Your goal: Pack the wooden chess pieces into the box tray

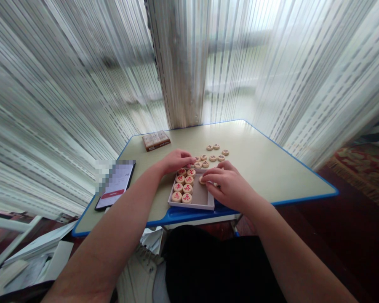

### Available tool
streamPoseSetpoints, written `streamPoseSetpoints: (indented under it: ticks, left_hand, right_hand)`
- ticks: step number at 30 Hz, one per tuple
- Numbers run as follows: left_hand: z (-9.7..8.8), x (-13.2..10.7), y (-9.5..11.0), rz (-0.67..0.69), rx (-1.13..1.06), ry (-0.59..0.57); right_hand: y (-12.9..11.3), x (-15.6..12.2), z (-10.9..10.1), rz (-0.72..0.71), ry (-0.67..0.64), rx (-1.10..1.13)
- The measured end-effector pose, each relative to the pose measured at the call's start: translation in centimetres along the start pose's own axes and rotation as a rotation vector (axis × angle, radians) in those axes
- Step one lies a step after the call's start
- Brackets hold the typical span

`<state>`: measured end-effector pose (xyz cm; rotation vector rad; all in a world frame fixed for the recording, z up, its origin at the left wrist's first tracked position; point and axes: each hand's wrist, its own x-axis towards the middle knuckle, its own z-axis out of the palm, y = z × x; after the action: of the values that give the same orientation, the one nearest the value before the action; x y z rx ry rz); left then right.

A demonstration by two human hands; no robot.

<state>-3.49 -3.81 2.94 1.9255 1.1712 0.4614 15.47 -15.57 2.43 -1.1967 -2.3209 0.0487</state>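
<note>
A shallow white box (192, 206) sits at the table's near edge. Red-marked Chinese chess pieces (187, 188) stand in two columns along its left side. My right hand (229, 185) reaches over the box's right side, its fingertips closed on a Chinese chess piece (202, 180) whose top is partly covered. Beyond the box's far edge, my left hand (177, 160) has its thumb and fingers drawn together at a piece (196, 159) at the left of a loose group. Dark-marked pieces (212, 158) lie scattered on the table past both hands.
The pale table (271, 168) has a blue rim. A small brown box (156, 140) lies at the far left, and a tablet (118, 183) with a lit screen rests by the left edge. Striped sheer curtains (240, 63) hang behind. Papers (34, 269) are stacked low at left.
</note>
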Motion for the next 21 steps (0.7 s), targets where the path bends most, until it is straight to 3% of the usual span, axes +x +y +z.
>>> streamPoseSetpoints:
  ticks: [8,14,21]
  left_hand:
    - [0.0,-0.12,0.11,0.0,-0.008,0.006]
    - [0.06,-0.19,0.29,0.008,-0.016,0.006]
    - [0.15,-0.41,0.74,-0.016,-0.024,0.026]
  right_hand:
    - [-0.17,-0.01,-0.02,0.007,0.07,-0.016]
    - [-0.14,0.03,-0.06,-0.061,-0.007,0.046]
    - [-0.07,-0.02,-0.03,-0.019,0.031,0.052]
